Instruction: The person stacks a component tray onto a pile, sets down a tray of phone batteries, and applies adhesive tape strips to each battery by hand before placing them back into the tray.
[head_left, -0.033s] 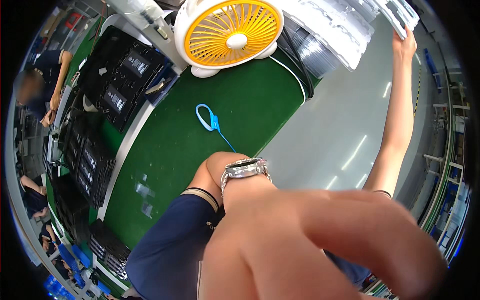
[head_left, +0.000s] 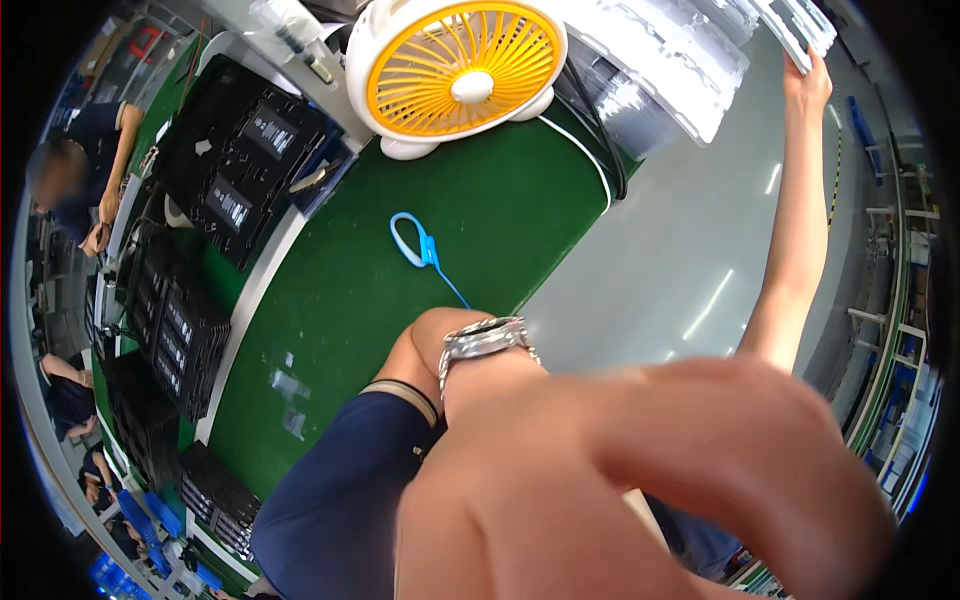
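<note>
Left hand (head_left: 640, 490): raised close to the camera, blurred; grip state cannot be told; silver wristwatch (head_left: 484, 340) worn.
Right hand (head_left: 808, 85): stretched up-right, grip closed on white tray (head_left: 795, 25).
Counter (head_left: 400, 300): green; blue strap (head_left: 418, 245) and yellow-grilled fan (head_left: 455, 70) seen on it.

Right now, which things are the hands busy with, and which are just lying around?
In hand:
- right hand touching a white tray up high
- left hand raised close to the camera, blurred, holding nothing visible

Lying about:
- yellow fan
- blue wrist strap on the green mat
- black trays
</note>
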